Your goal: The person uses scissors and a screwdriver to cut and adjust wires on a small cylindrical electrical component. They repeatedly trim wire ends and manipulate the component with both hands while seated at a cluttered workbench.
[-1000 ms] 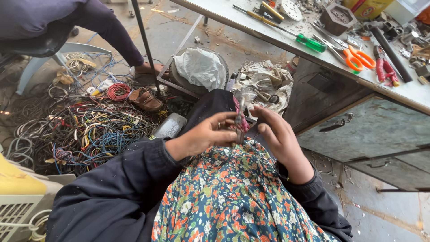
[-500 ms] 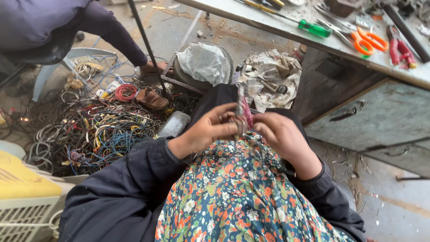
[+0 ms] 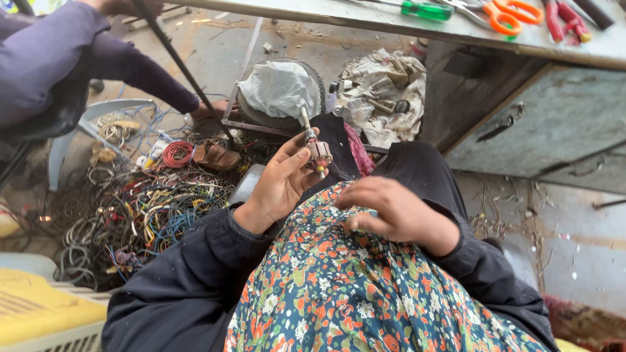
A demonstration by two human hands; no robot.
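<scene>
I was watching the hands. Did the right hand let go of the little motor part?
Yes. The right hand has dropped away onto the flowered lap, while the left hand alone holds the motor part up.

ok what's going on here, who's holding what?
A seated person's left hand holds up a small motor armature by its wound core, shaft pointing up. Their right hand rests loosely curled on the floral-print lap, holding nothing that shows. A tangle of coloured wires lies on the floor to the left, where another person's sleeve reaches in.

No packages, labels, signs or screens clearly visible anywhere in view.
</scene>
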